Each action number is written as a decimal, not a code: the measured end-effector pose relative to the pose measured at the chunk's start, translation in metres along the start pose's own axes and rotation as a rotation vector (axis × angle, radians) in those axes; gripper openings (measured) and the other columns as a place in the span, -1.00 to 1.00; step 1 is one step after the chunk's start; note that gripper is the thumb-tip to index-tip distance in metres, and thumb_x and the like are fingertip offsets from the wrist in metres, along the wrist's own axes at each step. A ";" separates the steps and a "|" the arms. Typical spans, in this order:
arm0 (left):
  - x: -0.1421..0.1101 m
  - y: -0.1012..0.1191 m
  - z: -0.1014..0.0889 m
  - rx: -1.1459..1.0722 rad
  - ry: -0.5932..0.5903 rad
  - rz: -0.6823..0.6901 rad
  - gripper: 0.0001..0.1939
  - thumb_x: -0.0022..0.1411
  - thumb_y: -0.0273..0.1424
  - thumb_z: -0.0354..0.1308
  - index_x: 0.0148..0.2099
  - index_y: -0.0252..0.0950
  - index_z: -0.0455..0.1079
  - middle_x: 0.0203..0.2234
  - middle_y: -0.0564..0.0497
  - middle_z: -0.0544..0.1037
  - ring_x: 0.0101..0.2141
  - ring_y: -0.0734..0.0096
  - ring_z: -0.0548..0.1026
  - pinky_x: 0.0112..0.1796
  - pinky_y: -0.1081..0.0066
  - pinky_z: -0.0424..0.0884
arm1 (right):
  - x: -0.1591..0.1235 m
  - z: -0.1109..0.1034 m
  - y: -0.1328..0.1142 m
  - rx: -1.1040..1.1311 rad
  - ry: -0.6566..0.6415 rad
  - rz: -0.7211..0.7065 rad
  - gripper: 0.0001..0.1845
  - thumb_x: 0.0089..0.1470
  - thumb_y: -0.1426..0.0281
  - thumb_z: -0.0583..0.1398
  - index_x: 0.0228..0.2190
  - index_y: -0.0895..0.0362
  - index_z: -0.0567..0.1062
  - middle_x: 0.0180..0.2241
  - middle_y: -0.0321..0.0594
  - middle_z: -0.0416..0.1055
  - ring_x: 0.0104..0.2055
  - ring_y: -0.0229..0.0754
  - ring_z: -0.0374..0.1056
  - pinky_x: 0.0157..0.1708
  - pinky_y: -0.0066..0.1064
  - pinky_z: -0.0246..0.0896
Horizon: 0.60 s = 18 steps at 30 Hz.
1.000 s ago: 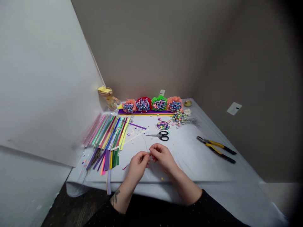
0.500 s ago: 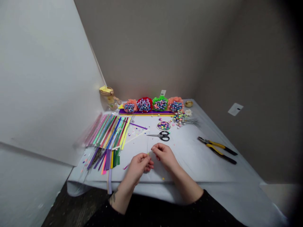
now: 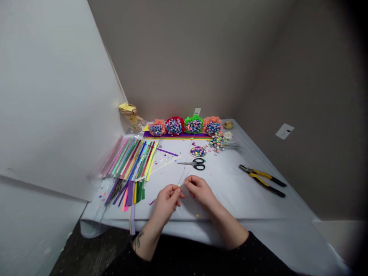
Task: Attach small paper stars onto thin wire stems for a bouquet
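Thin wire stem (image 3: pixel 181 177) with tiny yellow piece (image 3: pixel 178 185): light, springy, fragile; hold near the piece. Left hand (image 3: pixel 166 203) pinches it above the tabletop (image 3: pixel 230 199); right hand (image 3: pixel 199 191) curled just beside, grip unclear.

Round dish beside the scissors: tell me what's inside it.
The round dish holds a heap of small pink, blue, yellow and green paper stars; they cover its floor, which cannot be seen.
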State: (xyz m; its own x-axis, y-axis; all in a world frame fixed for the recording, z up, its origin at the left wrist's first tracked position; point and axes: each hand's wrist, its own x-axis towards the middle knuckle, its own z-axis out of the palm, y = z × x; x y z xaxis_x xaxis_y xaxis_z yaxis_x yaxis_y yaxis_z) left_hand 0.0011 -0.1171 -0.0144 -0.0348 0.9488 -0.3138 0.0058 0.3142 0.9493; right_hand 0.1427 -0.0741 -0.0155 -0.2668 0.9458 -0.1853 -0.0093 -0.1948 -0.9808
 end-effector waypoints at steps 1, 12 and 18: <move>0.000 0.000 0.000 -0.001 0.000 -0.004 -0.73 0.07 -0.19 0.12 -0.37 -0.33 0.32 -0.57 0.05 0.51 -0.73 0.64 0.23 -0.70 0.59 0.06 | 0.000 0.000 0.000 0.022 0.010 0.011 -0.79 -0.07 0.26 0.17 -0.55 0.15 0.35 -0.71 -0.46 0.13 -0.69 -0.40 0.00 -0.67 -0.53 -0.11; -0.004 0.006 0.001 -0.106 0.034 -0.012 -0.70 0.02 -0.17 0.17 -0.38 -0.34 0.33 -0.59 0.05 0.48 -0.72 0.65 0.21 -0.67 0.58 0.04 | -0.005 -0.001 0.001 -0.068 -0.047 -0.036 -0.80 -0.04 0.31 0.14 -0.61 0.13 0.35 -0.71 -0.43 0.15 -0.64 -0.35 0.05 -0.60 -0.50 -0.01; -0.002 0.007 -0.001 -0.363 -0.018 -0.060 -0.72 -0.02 -0.24 0.24 -0.33 -0.35 0.36 -0.56 0.07 0.46 -0.62 0.63 0.28 -0.55 0.57 0.16 | -0.017 -0.018 -0.013 -0.318 -0.083 -0.318 -0.81 -0.06 0.36 0.19 -0.64 0.13 0.41 -0.34 -0.17 0.38 -0.24 -0.14 0.30 -0.22 -0.32 0.17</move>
State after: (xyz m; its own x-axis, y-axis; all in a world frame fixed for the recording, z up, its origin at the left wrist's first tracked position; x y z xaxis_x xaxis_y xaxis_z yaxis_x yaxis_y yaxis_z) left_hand 0.0001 -0.1165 -0.0068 -0.0066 0.9303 -0.3667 -0.3507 0.3412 0.8721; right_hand 0.1645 -0.0833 -0.0011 -0.3746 0.9193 0.1209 0.1894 0.2035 -0.9606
